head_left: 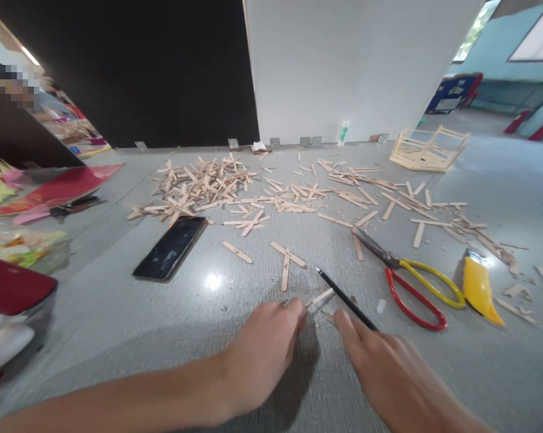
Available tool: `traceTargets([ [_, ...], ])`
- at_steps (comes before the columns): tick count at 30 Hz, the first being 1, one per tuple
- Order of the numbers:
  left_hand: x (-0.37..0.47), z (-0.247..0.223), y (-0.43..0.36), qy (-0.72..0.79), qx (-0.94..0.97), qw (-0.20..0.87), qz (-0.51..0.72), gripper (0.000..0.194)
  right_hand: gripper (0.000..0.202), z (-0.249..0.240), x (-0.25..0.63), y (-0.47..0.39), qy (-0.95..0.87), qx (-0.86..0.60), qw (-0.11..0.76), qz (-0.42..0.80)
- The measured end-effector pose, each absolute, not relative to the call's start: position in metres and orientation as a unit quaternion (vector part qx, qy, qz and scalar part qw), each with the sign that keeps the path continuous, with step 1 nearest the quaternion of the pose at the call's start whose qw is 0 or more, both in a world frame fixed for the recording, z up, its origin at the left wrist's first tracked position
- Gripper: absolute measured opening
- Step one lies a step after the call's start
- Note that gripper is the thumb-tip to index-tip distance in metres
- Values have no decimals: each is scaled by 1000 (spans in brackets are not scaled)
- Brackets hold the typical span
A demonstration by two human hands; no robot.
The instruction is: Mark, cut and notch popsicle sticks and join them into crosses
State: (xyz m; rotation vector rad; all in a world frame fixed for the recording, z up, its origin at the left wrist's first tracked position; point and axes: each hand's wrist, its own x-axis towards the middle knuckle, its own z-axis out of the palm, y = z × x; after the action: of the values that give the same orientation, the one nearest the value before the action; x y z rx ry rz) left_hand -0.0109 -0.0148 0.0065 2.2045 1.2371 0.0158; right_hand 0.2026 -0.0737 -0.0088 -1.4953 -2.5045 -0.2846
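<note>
My left hand (271, 340) is closed near the front middle of the grey surface, its fingers curled around something I cannot make out. Just right of it, my right hand (379, 364) is closed, with a black pen-like stick (346, 297) running out past its fingers. Between the two hands lies a small pale wooden strip (322, 296), with a thin yellowish piece beside it. Beyond my hands, two wooden sticks (288, 255) lie crossed, and a single stick (237, 252) rests to their left. Scissors (400, 263) with red and yellow handles lie open at the right.
A phone (171, 248) lies at the left. A pile of wooden sticks (203, 186) and scattered pieces stretch across the back. A yellow tool (478, 285), a wooden frame (429, 150) and a glue stick (343, 133) stand farther off. Black and white panels rise behind.
</note>
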Motion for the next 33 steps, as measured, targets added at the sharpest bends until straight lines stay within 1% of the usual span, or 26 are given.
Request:
traceTargets([
  [2,-12,5,-14,467,833,298,5,27,60,-13,202,-74,-859,-476,75,-174],
  [5,-12,4,-13,468,833,295,2,28,63,-17,202,-72,-861,-464,39,-203],
  [10,-11,7,-14,471,833,290,-7,27,57,-16,203,-66,-873,-453,39,-176],
  [13,-11,7,-14,468,835,289,-8,28,48,-12,203,-65,-875,-452,34,-171],
  [17,-10,6,-13,462,839,287,-4,29,34,-7,198,-68,-853,-469,27,-227],
  [19,-10,6,-13,458,842,286,-2,30,30,-7,194,-72,-829,-492,-13,-265],
  [21,-11,7,-12,452,845,285,-1,31,27,-7,191,-77,-806,-508,-79,-294],
  [23,-11,7,-12,447,848,284,1,31,28,-6,187,-80,-787,-512,-128,-321],
  [24,-12,8,-12,446,849,284,2,31,30,-6,186,-81,-781,-510,-139,-333],
  [29,-13,8,-12,446,845,294,11,31,44,0,182,-77,-759,-519,-109,-378],
  [31,-13,8,-12,450,840,302,16,30,44,0,184,-76,-755,-525,-96,-381],
  [33,-13,11,-14,457,832,313,23,29,42,-2,189,-75,-769,-528,-69,-353],
])
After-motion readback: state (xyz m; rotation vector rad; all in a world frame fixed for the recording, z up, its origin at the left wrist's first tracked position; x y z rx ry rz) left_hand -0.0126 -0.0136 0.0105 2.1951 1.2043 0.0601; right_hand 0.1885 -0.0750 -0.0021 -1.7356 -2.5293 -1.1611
